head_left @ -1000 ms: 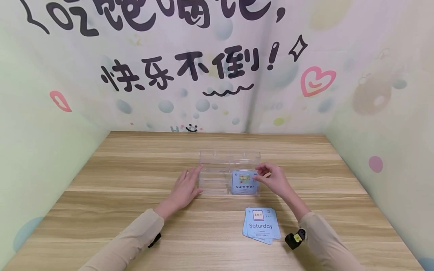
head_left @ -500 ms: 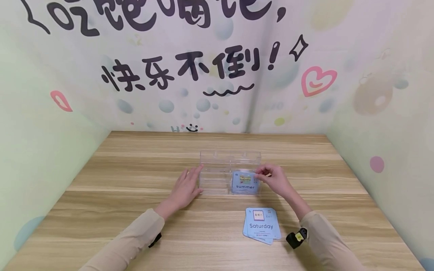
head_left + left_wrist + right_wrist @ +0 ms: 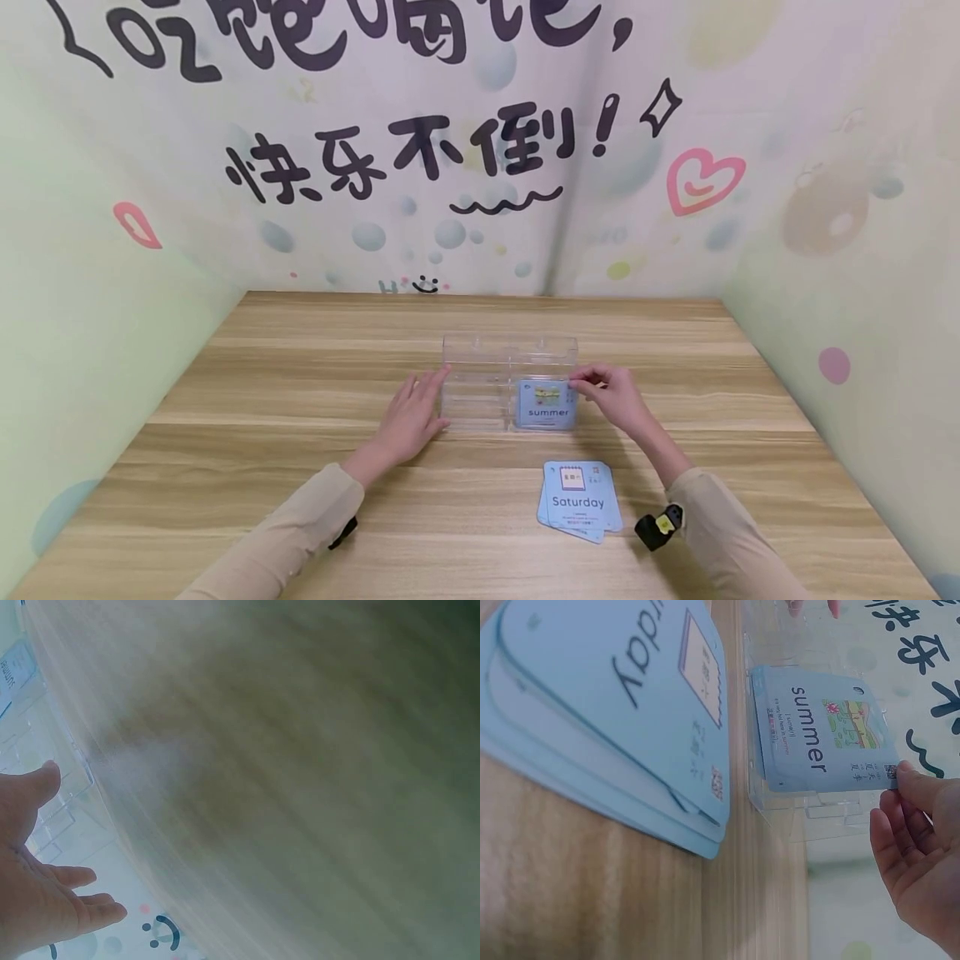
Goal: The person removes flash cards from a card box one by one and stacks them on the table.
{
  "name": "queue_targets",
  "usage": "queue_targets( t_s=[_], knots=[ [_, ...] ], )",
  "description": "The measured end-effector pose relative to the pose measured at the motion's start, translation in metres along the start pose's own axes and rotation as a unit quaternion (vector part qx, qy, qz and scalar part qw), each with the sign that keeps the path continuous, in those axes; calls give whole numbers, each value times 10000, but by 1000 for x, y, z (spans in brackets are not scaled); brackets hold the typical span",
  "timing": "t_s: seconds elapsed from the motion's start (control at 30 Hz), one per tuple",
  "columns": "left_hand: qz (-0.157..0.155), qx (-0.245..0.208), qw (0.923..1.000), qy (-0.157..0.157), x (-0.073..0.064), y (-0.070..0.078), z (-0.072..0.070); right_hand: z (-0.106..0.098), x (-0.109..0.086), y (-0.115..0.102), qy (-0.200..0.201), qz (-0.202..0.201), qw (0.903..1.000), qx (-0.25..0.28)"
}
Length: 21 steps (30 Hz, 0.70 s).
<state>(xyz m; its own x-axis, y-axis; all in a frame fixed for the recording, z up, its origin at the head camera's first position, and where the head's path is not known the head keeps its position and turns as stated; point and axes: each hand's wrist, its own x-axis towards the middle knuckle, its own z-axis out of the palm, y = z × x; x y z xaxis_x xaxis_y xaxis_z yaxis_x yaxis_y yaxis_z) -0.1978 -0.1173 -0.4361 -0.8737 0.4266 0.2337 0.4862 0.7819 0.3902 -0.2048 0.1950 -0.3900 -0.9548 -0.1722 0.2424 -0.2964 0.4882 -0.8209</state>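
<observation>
A clear plastic card holder [image 3: 476, 405] with compartments stands on the table. In its lower right compartment sits a blue "summer" card [image 3: 546, 407], with at least one more blue card visible behind it in the right wrist view. My right hand [image 3: 617, 398] pinches the card's upper right corner between thumb and forefinger; the pinch shows clearly on the "summer" card [image 3: 817, 735] in the right wrist view. My left hand [image 3: 412, 417] rests against the holder's left side, its fingers extended and spread. The left wrist view shows that hand [image 3: 41, 877] beside the clear plastic.
A small fanned stack of blue cards, topped by a "Saturday" card [image 3: 579, 500], lies on the wooden table [image 3: 300, 367] in front of the holder. A printed cloth wall [image 3: 337, 242] rises behind the table, and pale green walls flank it.
The "summer" card has shifted slightly right inside its compartment, along with my right hand. My left hand stays in place at the holder's left side.
</observation>
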Motion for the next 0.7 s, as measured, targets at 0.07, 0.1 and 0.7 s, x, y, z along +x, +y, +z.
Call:
queue_targets(
  t_s=[0.07, 0.1, 0.7],
  knots=[
    [33, 18, 10000, 27, 0, -1, 1, 0, 3, 10, 25, 65, 10000, 49],
    [51, 24, 10000, 38, 1, -1, 1, 0, 5, 16, 30, 103, 9999, 68],
    [33, 29, 10000, 26, 1, -2, 2, -9, 13, 12, 75, 142, 9980, 614]
  ],
)
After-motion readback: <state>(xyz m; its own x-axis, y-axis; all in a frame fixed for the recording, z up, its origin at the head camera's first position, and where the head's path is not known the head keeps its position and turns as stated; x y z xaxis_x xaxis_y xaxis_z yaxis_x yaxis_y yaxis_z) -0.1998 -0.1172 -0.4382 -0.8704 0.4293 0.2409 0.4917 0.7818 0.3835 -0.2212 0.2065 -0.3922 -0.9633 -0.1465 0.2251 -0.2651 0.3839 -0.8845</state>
